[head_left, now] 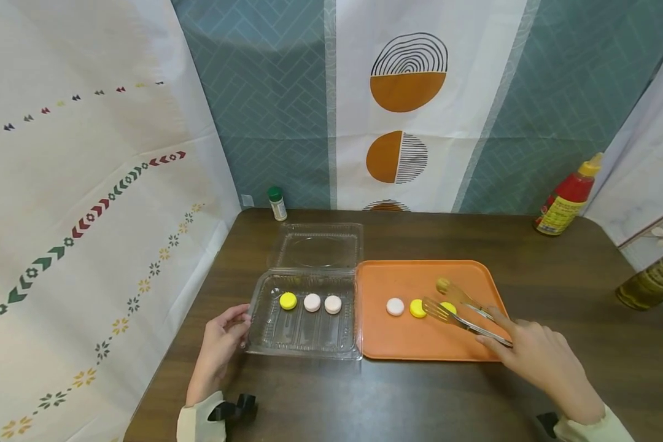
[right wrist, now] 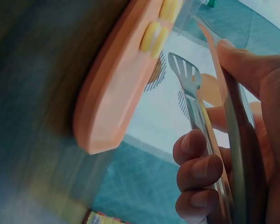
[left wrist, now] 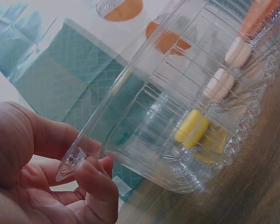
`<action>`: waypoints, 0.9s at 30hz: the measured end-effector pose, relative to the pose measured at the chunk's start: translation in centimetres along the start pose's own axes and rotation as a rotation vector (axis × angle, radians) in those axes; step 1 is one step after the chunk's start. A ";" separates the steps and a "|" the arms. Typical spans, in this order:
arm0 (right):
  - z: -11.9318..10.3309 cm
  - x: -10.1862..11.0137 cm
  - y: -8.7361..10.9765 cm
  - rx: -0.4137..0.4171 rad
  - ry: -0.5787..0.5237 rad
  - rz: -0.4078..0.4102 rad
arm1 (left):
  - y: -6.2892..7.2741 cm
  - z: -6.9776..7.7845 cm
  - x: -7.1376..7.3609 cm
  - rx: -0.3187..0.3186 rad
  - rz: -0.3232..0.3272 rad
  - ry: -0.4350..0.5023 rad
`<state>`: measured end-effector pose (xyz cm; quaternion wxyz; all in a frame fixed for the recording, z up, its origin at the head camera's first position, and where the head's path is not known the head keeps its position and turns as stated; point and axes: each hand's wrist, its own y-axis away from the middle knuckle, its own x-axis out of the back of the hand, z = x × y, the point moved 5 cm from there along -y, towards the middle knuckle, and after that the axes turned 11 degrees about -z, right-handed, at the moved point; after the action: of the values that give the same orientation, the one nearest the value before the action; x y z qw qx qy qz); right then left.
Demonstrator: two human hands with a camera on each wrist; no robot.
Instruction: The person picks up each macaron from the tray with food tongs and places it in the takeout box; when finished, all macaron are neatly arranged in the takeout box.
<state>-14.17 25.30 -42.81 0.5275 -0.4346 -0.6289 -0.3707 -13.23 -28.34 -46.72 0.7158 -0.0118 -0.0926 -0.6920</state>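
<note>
A clear plastic clamshell container [head_left: 304,334] lies with its lid [head_left: 320,248] folded back. Inside it sit a yellow macaron [head_left: 288,301] and two pale pink ones [head_left: 312,302]. My left hand [head_left: 223,344] pinches the container's left rim [left wrist: 70,165] between thumb and finger. Metal tongs [head_left: 488,333] are gripped in my right hand [head_left: 544,362], their two arms spread apart over the orange tray [head_left: 414,347]. On that tray lie a pale macaron [head_left: 395,306] and two yellow macarons [head_left: 417,308]; one yellow is partly covered by a slotted tong tip [right wrist: 186,74].
At the back left of the brown table [head_left: 398,399] stands a small green-capped shaker [head_left: 277,204]. A red bottle with a yellow cap [head_left: 566,199] is at the back right, and a dark bottle [head_left: 652,279] at the right edge. Patterned cloths hang behind and on the left.
</note>
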 end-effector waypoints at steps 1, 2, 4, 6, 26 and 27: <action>0.1 -0.1 0.1 -0.005 -0.004 -0.006 | 0.0 0.0 0.0 0.000 0.000 -0.004; 0.3 -0.2 0.2 -0.011 -0.010 -0.016 | 0.0 0.0 0.1 0.002 0.001 -0.006; 0.5 -0.4 0.4 -0.021 -0.018 -0.037 | 0.0 0.0 0.1 0.008 0.002 -0.009; 0.7 -0.6 0.5 -0.026 -0.017 -0.054 | 0.0 0.0 0.1 0.010 0.002 -0.008; 1.8 -1.4 1.1 -0.043 -0.011 -0.077 | 0.1 0.0 0.0 0.005 -0.016 -0.004; 1.8 -1.4 1.1 -0.041 -0.013 -0.069 | 0.1 0.0 0.0 0.005 -0.017 -0.007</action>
<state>-13.69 27.15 -44.51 0.5015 -0.4257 -0.6391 -0.3985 -13.14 -28.33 -46.70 0.7097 -0.0115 -0.0968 -0.6977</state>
